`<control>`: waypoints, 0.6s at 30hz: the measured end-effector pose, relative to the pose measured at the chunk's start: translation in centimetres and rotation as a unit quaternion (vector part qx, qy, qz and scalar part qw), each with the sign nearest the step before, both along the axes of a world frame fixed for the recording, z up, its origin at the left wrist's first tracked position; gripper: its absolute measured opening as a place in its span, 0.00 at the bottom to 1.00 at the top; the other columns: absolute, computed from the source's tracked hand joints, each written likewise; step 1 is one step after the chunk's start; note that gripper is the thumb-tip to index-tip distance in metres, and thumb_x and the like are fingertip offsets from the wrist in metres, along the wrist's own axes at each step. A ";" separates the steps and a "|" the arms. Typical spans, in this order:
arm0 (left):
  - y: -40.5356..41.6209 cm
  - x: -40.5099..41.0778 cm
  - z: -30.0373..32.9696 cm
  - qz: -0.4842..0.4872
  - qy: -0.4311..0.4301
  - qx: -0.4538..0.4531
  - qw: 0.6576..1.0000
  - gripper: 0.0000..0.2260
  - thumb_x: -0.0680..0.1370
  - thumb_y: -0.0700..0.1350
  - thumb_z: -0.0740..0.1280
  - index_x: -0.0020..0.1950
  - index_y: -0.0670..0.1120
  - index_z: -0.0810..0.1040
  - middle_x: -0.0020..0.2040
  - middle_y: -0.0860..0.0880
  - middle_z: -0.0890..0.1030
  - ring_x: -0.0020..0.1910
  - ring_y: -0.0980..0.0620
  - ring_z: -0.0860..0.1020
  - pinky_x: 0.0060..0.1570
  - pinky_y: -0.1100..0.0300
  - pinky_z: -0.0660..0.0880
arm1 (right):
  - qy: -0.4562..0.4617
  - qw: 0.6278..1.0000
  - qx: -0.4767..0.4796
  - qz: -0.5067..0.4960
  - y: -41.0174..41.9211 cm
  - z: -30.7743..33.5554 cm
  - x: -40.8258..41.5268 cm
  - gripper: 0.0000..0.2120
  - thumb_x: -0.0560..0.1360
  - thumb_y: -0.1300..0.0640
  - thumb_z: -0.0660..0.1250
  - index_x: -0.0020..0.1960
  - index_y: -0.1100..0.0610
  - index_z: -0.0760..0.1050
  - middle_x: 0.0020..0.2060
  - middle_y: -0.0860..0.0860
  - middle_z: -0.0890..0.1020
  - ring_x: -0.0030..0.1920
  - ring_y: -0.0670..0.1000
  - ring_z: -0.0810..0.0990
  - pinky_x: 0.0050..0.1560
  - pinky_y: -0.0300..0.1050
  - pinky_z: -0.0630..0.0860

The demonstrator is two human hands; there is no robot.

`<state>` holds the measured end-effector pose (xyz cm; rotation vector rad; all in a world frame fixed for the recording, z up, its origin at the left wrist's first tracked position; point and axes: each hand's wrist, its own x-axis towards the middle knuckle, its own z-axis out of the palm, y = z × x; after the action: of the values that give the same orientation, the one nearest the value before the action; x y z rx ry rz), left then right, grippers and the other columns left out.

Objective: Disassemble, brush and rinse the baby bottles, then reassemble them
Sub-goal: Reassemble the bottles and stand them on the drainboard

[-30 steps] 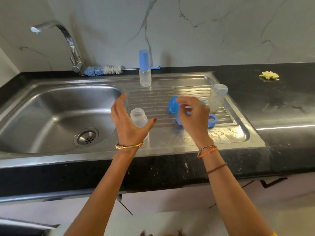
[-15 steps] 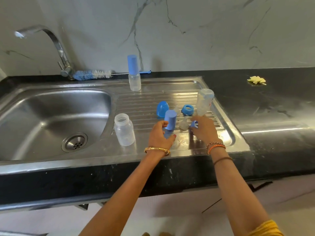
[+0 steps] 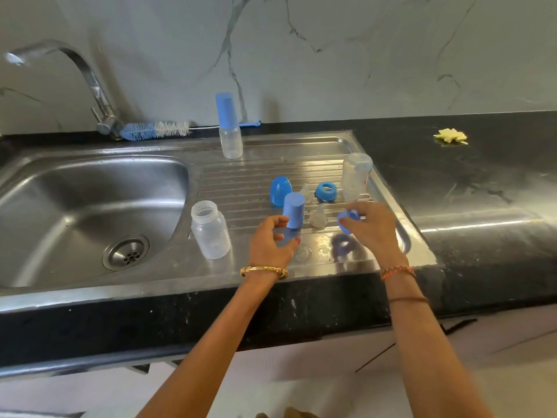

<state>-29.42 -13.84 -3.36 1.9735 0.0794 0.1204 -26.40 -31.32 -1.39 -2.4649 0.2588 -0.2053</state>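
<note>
Right hand (image 3: 369,229) grips blue ring (image 3: 346,221); left hand (image 3: 271,239) loosely curled.

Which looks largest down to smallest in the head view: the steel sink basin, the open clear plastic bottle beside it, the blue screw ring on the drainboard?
1. Steel sink basin, by far the largest.
2. Open clear plastic bottle.
3. Blue screw ring, smallest, though it lies farther from the camera than the bottle.

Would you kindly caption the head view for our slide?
Right hand holds a blue collar ring; left hand beside a blue cap.
</note>
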 end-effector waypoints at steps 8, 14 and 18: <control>0.0 0.9 2.6 0.028 0.159 -0.324 0.932 0.08 0.76 0.48 0.66 0.50 0.45 0.78 0.46 0.47 0.82 0.41 0.52 0.80 0.37 0.64 0.79 | -0.023 0.868 0.480 0.128 3.7 3.3 -1.9 0.08 0.73 0.60 0.68 0.52 0.53 0.77 0.45 0.47 0.82 0.46 0.47 0.83 0.43 0.36 0.80; 0.8 1.6 3.2 0.009 0.167 -0.350 0.921 0.12 0.75 0.50 0.67 0.51 0.43 0.78 0.48 0.43 0.81 0.41 0.50 0.81 0.40 0.60 0.79 | -0.009 0.907 0.362 0.217 4.4 2.7 -2.1 0.21 0.70 0.66 0.71 0.61 0.54 0.74 0.53 0.53 0.80 0.53 0.48 0.80 0.50 0.37 0.78; 0.8 1.5 3.1 0.003 0.165 -0.370 0.914 0.11 0.75 0.47 0.67 0.53 0.42 0.77 0.51 0.41 0.80 0.41 0.49 0.80 0.42 0.58 0.78 | -0.004 0.893 0.387 0.230 3.7 2.2 -1.4 0.24 0.69 0.68 0.71 0.63 0.55 0.73 0.54 0.53 0.81 0.54 0.47 0.81 0.52 0.38 0.78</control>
<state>-27.91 -13.06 -0.26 1.2139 0.3055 -0.2185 -27.83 -27.60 0.84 -1.6600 -0.2225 0.0876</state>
